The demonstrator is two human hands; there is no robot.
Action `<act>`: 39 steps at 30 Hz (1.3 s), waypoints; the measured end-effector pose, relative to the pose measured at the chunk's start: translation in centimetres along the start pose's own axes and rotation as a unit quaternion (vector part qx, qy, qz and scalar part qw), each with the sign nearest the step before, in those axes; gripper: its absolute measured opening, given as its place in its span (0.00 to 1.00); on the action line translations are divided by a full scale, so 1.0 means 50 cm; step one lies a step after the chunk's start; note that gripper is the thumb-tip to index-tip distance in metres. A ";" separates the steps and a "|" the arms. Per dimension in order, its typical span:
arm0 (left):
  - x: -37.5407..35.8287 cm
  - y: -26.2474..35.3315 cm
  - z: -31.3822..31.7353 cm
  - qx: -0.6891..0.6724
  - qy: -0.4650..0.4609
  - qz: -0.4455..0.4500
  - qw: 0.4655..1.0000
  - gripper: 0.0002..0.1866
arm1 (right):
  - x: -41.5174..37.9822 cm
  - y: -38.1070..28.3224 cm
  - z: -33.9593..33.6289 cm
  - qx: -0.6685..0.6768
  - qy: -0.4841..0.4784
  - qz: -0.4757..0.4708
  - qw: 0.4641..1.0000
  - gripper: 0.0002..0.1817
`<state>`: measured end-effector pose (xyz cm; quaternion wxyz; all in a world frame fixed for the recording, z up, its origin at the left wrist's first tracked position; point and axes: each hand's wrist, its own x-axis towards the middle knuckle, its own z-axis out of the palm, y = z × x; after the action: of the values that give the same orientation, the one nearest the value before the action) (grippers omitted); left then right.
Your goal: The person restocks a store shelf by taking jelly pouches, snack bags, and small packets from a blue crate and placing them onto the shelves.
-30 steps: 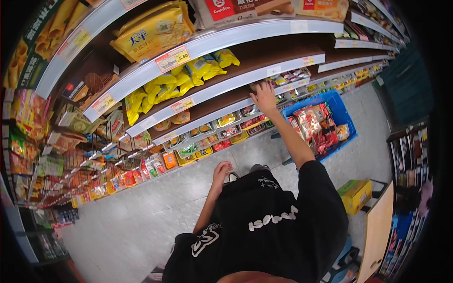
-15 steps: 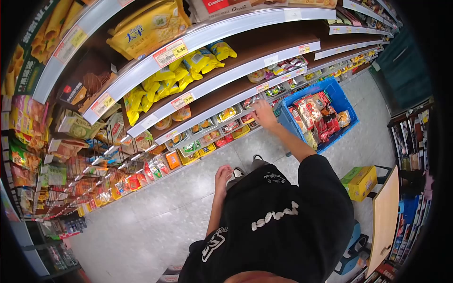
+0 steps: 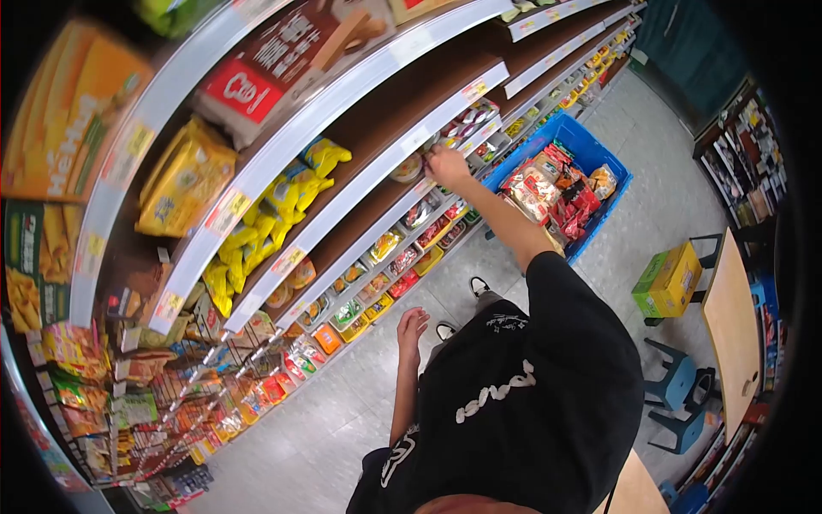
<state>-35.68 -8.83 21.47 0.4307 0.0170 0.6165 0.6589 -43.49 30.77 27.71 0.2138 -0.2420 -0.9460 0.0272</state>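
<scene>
My right hand (image 3: 447, 168) reaches to the lower brown shelf (image 3: 360, 224), at its front edge, beside a round packaged item (image 3: 408, 168). Its fingers are bent and partly hidden at the shelf edge, so I cannot make out whether they hold anything. Purple and white packs (image 3: 469, 122) lie just behind it on the same shelf. My left hand (image 3: 412, 325) hangs over the floor with its fingers apart and nothing in it. A blue crate (image 3: 610, 203) with red and clear snack bags (image 3: 575, 206) stands on the floor beside my right forearm.
Yellow bags (image 3: 278, 206) lie on the shelf above. Small bins of packets (image 3: 385, 244) line the lowest tier. At the right are a yellow-green box (image 3: 668, 281), blue stools (image 3: 672, 377) and a wooden tabletop (image 3: 730, 330).
The view has turned and shifted. My right hand has moved from the small bins up to the shelf edge above them. My left hand still hangs free.
</scene>
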 end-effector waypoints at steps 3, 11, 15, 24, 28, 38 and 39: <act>0.037 0.031 0.044 0.008 0.000 0.003 1.000 0.15 | 0.012 0.011 0.001 0.018 -0.019 0.013 1.000 0.16; 0.182 0.149 0.180 0.099 -0.062 0.056 0.992 0.16 | 0.056 0.041 0.021 0.034 -0.087 -0.075 0.993 0.11; 0.242 0.220 0.242 0.116 -0.056 0.106 0.986 0.15 | 0.063 0.065 -0.030 0.067 -0.087 -0.001 0.994 0.11; 0.285 0.297 0.282 0.157 -0.020 0.161 0.974 0.13 | 0.026 0.124 -0.006 0.581 0.026 0.110 0.806 0.08; 0.291 0.303 0.314 0.180 -0.039 0.149 0.972 0.21 | -0.063 0.150 -0.066 0.653 -0.015 0.146 0.743 0.10; 0.269 0.205 0.407 -0.202 -0.073 0.110 0.970 0.28 | -0.249 0.133 -0.130 0.696 -0.252 0.112 0.663 0.14; 0.262 0.197 0.399 -0.221 -0.038 0.102 0.969 0.23 | -0.245 0.135 -0.136 0.675 -0.314 0.096 0.660 0.15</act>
<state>-38.23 16.09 27.74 0.3770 0.0092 0.4336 0.8184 -27.92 30.62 28.03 0.0046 -0.0976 -0.6502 0.7535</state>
